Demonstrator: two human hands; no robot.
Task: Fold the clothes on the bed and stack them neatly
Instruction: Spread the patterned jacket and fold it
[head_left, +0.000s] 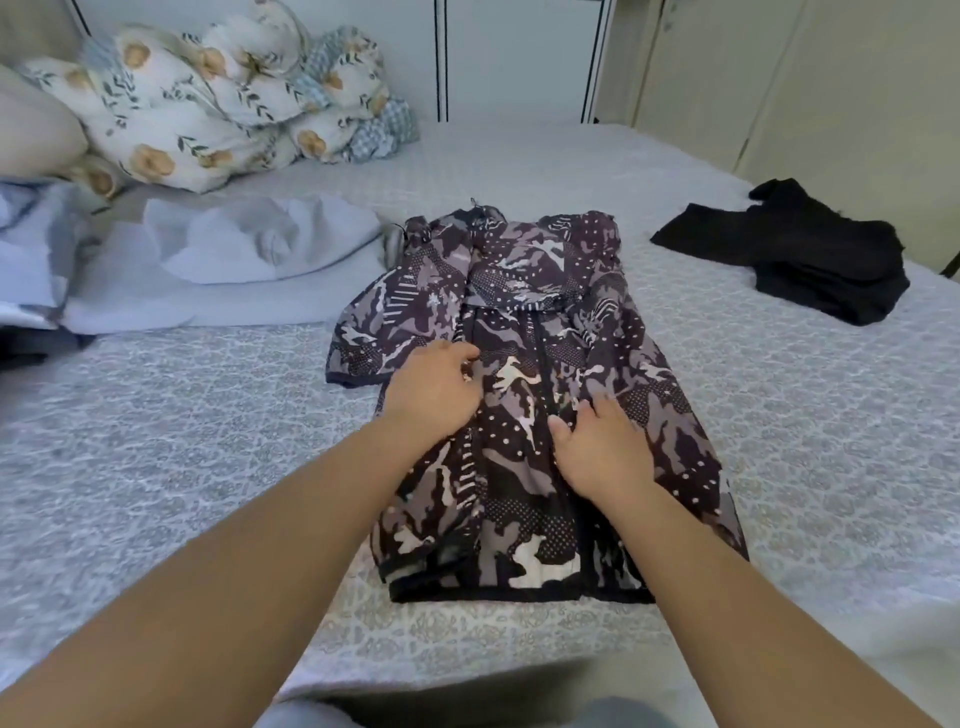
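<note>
A dark camouflage-patterned zip jacket lies spread lengthwise in the middle of the bed, hood end far from me and hem near me, with its sleeves turned in along the sides. My left hand rests on its left half, fingers bent against the cloth beside the zip. My right hand lies flat on its right half, fingers pointing away. A black garment lies crumpled at the far right. A pale blue garment lies loosely bunched at the left.
A floral quilt is heaped at the head of the bed beside a cream pillow. More pale cloth lies at the far left edge. White wardrobe doors stand behind the bed.
</note>
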